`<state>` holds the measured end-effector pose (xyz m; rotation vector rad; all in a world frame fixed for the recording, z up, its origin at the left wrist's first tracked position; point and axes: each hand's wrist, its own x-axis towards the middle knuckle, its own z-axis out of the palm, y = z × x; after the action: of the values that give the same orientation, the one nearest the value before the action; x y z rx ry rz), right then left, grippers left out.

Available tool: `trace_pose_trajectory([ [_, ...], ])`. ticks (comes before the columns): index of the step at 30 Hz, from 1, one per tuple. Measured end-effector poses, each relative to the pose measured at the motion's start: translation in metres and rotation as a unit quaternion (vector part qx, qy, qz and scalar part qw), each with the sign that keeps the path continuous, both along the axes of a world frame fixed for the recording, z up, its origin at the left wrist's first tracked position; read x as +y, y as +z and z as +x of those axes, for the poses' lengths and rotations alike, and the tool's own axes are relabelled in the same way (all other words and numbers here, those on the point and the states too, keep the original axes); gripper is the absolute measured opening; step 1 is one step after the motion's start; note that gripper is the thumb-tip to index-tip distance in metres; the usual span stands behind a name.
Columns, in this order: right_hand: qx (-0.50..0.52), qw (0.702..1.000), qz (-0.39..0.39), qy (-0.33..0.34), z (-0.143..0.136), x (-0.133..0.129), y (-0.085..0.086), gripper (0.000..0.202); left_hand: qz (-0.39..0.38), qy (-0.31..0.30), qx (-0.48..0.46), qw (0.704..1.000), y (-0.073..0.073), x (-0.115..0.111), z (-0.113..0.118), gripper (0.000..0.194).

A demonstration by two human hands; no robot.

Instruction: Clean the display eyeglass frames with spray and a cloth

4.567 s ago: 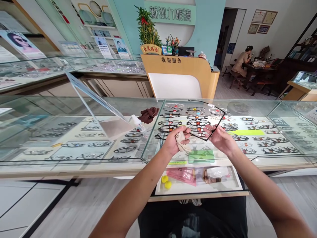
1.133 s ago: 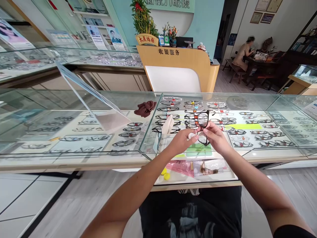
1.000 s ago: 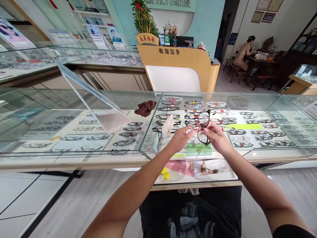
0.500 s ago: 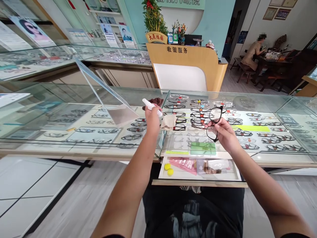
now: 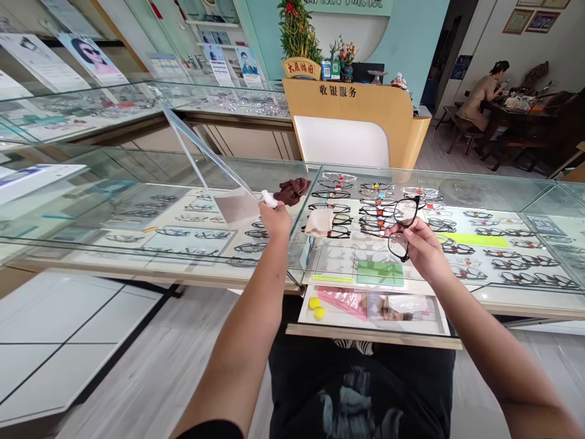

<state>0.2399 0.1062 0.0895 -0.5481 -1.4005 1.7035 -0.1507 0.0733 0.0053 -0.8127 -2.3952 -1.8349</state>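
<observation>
My right hand [image 5: 424,244] pinches a pair of black-framed eyeglasses [image 5: 406,211], held on edge with one lens above the other over the glass counter. My left hand [image 5: 275,221] is closed around a small white bottle [image 5: 269,198]; its fingers hide most of it, and only the white top shows. Just beyond that hand lies a crumpled dark brown cloth [image 5: 293,190] on the glass. A folded beige cloth [image 5: 319,223] lies between my hands, above rows of eyeglass frames [image 5: 377,211] that show through the glass.
A pulled-out drawer [image 5: 292,329] by my waist holds yellow round pieces [image 5: 316,306] and plastic packets [image 5: 395,305]. A tilted clear stand [image 5: 208,158] is on the counter at left. Beyond are a wooden reception desk [image 5: 347,103] and a seated person [image 5: 479,100] at a table.
My left hand with the white bottle has moved left and slightly down, off the brown cloth, now fully in sight. My right hand still holds the eyeglasses. The view has shifted slightly left.
</observation>
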Motion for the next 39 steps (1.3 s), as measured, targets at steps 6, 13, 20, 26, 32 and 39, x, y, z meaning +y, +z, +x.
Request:
trace_pose_trajectory([
  [6, 0.004, 1.0, 0.003, 0.0, -0.001, -0.001, 0.001, 0.046, 0.009, 0.102, -0.038, 0.994, 0.021, -0.002, 0.023, 0.044],
  [13, 0.002, 1.0, 0.006, -0.001, -0.001, 0.0, 0.0, 0.048, 0.009, -0.017, 0.2, 0.98, 0.06, -0.015, 0.071, 0.017],
  [20, 0.01, 1.0, 0.003, 0.0, -0.002, 0.002, -0.002, 0.047, -0.258, -0.184, 0.24, 0.918, 0.064, -0.012, 0.112, 0.034],
  [26, 0.009, 1.0, 0.007, 0.002, -0.002, 0.001, -0.002, 0.045, -0.313, -0.156, 0.252, 0.902, 0.056, -0.013, 0.111, 0.032],
  [32, 0.01, 1.0, 0.008, 0.0, -0.002, 0.001, -0.001, 0.045, -0.304, -0.155, 0.258, 0.904, 0.057, -0.013, 0.107, 0.032],
  [39, 0.032, 0.999, -0.024, 0.004, -0.001, 0.001, 0.0, 0.044, -0.135, -0.207, 0.044, 0.968, 0.083, -0.022, 0.098, 0.024],
])
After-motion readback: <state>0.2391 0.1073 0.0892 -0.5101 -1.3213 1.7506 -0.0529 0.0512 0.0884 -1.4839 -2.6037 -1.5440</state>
